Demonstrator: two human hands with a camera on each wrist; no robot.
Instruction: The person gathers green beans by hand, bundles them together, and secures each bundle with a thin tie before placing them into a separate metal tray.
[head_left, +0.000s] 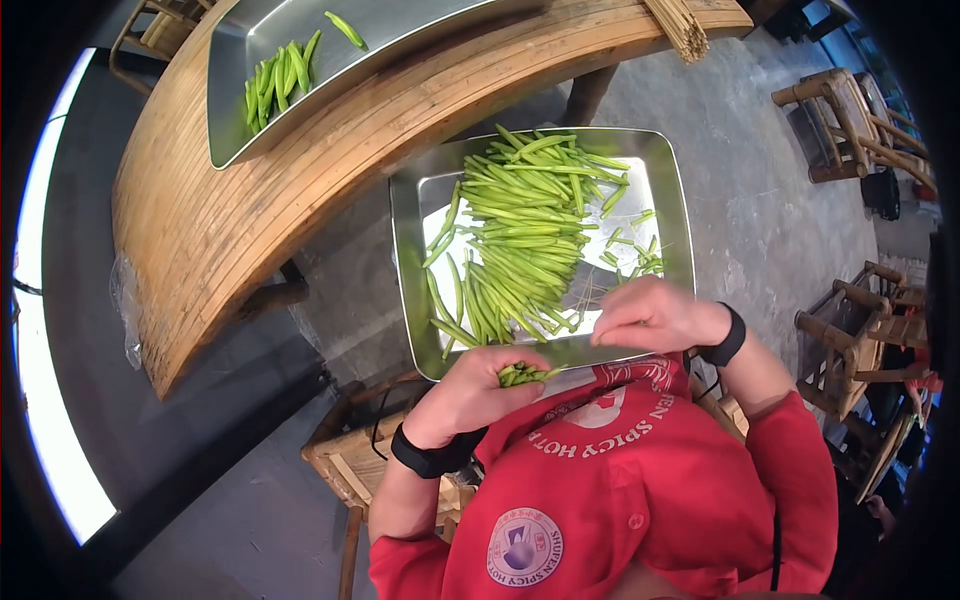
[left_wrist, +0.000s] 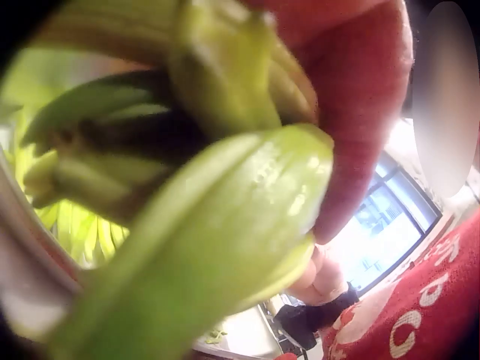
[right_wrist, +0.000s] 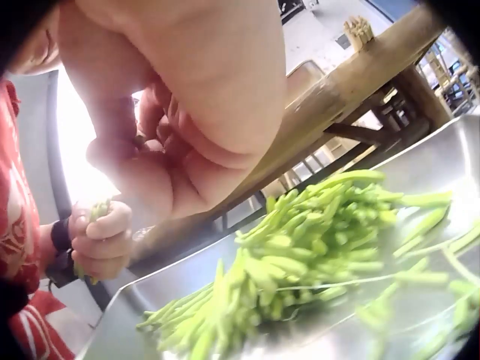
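Left hand: pinching beans
Right hand: curled; can't tell if pinching anything
Pan: more beans, one o'clock from left hand

deep rectangular silver metal tray in front of person. slim green bean pods heaped mid-tray, short green bean pieces right of heap. hands at near side: left hand near left corner, right hand near right corner. curved brown wooden counter behind and left; on it, second rectangular metal tray, tan stick bundle to its right. brown bamboo chairs far right.
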